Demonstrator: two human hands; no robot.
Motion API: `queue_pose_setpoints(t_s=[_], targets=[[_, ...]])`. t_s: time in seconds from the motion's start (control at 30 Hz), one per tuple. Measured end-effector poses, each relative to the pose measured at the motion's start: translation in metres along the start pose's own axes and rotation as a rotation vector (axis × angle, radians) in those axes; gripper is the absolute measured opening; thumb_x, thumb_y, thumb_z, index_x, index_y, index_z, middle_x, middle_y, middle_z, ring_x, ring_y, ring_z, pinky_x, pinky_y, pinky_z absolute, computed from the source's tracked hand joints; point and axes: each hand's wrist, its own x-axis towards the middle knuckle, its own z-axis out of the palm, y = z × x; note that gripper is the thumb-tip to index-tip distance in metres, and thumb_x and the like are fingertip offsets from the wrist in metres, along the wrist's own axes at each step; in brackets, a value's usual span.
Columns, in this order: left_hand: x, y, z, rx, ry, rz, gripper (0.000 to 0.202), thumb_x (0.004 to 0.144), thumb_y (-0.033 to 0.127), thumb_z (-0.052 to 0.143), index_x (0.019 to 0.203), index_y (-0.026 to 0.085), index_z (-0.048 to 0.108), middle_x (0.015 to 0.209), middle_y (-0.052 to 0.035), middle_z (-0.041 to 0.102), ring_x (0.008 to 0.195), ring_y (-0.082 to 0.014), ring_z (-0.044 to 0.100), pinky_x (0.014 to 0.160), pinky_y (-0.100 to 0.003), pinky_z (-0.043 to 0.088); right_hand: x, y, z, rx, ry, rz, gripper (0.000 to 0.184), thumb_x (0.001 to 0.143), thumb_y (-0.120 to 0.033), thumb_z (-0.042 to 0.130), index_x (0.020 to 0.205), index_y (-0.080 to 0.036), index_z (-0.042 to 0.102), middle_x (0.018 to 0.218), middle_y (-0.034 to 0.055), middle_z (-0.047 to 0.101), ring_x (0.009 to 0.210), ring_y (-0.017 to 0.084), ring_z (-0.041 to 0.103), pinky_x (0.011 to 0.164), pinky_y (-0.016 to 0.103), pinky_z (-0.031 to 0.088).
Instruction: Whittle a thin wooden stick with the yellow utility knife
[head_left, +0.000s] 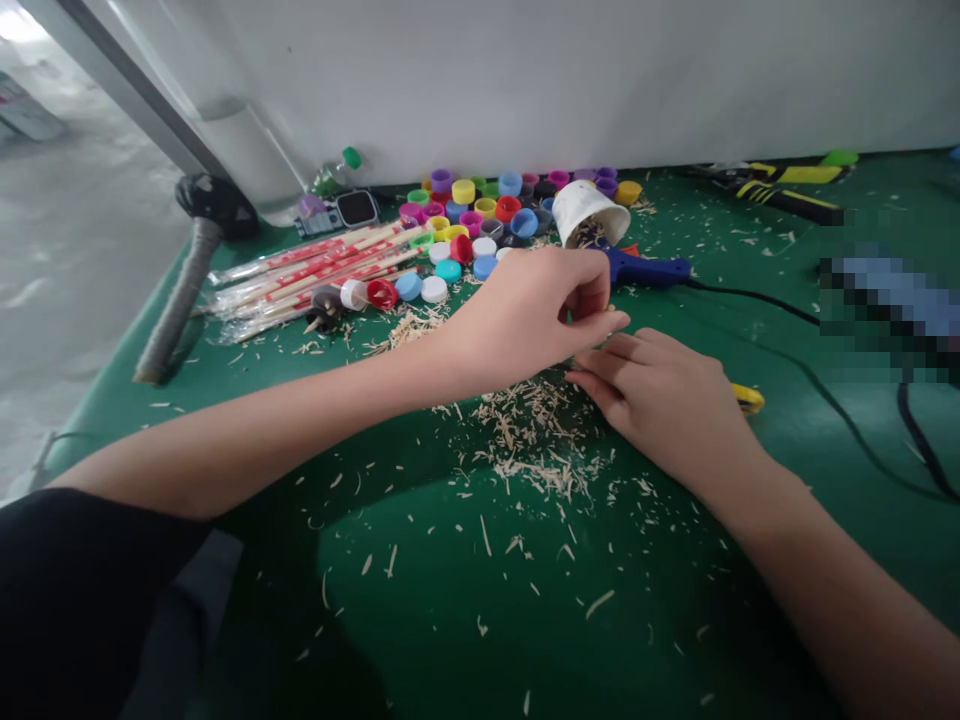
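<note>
My left hand [525, 310] is closed in a pinch over the middle of the green table. A tan wooden bit [611, 309] peeks out at its fingertips; the rest of that piece is hidden. Touching or nearly touching it from the right, my right hand [660, 400] has its fingers curled in. The yellow end of what looks like a utility knife [748, 398] sticks out behind this hand, whose fingers cover the remainder. Beneath both hands lies a scattered heap of pale wood shavings [536, 430].
Paper-wrapped chopsticks [315, 270] lie at left beside a grey-handled hammer [180, 280]. Several coloured bottle caps [472, 220], a tipped white cup [589, 212] and a blue corded glue gun [649, 268] sit behind my hands. Yellow-and-black pliers [787, 195] rest at back right. A white wall [600, 80] bounds the table.
</note>
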Motion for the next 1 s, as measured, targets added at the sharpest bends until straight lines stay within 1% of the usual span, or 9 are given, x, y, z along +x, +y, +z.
queue_pose_setpoints(t_s=[0.1,0.2,0.33,0.47,0.53,0.67,0.77,0.9,1.0], targets=[[0.000,-0.001,0.000,-0.009,0.006,0.003,0.017,0.086,0.030,0.056,0.074,0.018,0.058,0.072,-0.0010,0.063,0.066,-0.0116,0.059,0.061,-0.026,0.048,-0.003,0.000,0.003,-0.013,-0.014,-0.009,0.027,0.095,-0.034,0.047,0.091,-0.019,0.068,0.083,0.0045,0.068,0.073,0.018,0.054,0.054,0.032,0.031],[0.002,-0.004,-0.001,-0.033,0.011,0.001,0.015,0.086,0.031,0.056,0.078,0.018,0.059,0.074,-0.0022,0.065,0.067,-0.0120,0.060,0.060,-0.026,0.048,-0.004,0.001,-0.003,0.059,0.031,0.001,0.024,0.095,-0.031,0.046,0.091,-0.019,0.067,0.082,0.0050,0.067,0.075,0.018,0.055,0.059,0.032,0.037],[0.002,-0.003,-0.001,-0.053,0.013,0.010,0.012,0.087,0.026,0.055,0.080,0.018,0.059,0.074,-0.0005,0.065,0.066,-0.0102,0.059,0.062,-0.026,0.047,-0.002,0.001,-0.011,0.136,0.101,0.036,0.020,0.094,-0.024,0.046,0.094,-0.018,0.065,0.088,0.0082,0.066,0.082,0.020,0.057,0.067,0.034,0.042],[0.000,0.001,-0.001,-0.052,0.018,0.045,0.014,0.087,0.023,0.055,0.076,0.016,0.061,0.072,0.0013,0.065,0.063,-0.0085,0.055,0.060,-0.026,0.043,-0.001,-0.003,-0.004,0.075,0.008,-0.011,0.021,0.094,-0.026,0.047,0.090,-0.018,0.066,0.085,0.0075,0.065,0.080,0.021,0.056,0.062,0.034,0.040],[0.000,0.001,-0.001,-0.039,0.027,0.055,0.014,0.086,0.023,0.056,0.075,0.017,0.061,0.071,0.0021,0.065,0.062,-0.0081,0.054,0.060,-0.026,0.043,-0.002,-0.003,-0.001,0.074,-0.014,-0.017,0.021,0.094,-0.027,0.048,0.090,-0.018,0.067,0.084,0.0068,0.066,0.078,0.020,0.056,0.061,0.033,0.040],[0.002,-0.003,-0.001,-0.030,0.021,0.018,0.016,0.087,0.027,0.056,0.076,0.017,0.061,0.072,-0.0002,0.066,0.063,-0.0095,0.056,0.058,-0.025,0.044,-0.003,-0.001,-0.005,0.137,0.080,0.032,0.019,0.093,-0.025,0.049,0.094,-0.019,0.067,0.086,0.0069,0.067,0.081,0.020,0.058,0.066,0.034,0.043],[0.004,-0.006,-0.001,-0.044,0.024,0.034,0.015,0.087,0.027,0.055,0.078,0.017,0.062,0.072,-0.0009,0.066,0.064,-0.0097,0.057,0.057,-0.024,0.045,-0.001,0.001,-0.010,0.121,0.130,0.057,0.020,0.094,-0.025,0.047,0.091,-0.021,0.067,0.086,0.0073,0.068,0.079,0.021,0.058,0.066,0.035,0.042],[0.004,-0.004,-0.002,-0.012,0.009,0.011,0.017,0.087,0.029,0.054,0.078,0.017,0.062,0.073,-0.0030,0.066,0.066,-0.0115,0.059,0.059,-0.025,0.046,0.001,0.001,-0.006,0.080,0.080,0.027,0.021,0.094,-0.028,0.048,0.091,-0.019,0.067,0.083,0.0068,0.068,0.075,0.020,0.057,0.061,0.033,0.039],[0.002,-0.002,-0.002,0.001,-0.003,0.011,0.016,0.087,0.029,0.055,0.077,0.018,0.061,0.071,-0.0016,0.065,0.066,-0.0113,0.060,0.062,-0.026,0.048,0.000,0.000,0.001,0.036,0.001,-0.020,0.023,0.094,-0.030,0.048,0.089,-0.019,0.067,0.081,0.0053,0.068,0.074,0.019,0.056,0.058,0.032,0.036]])
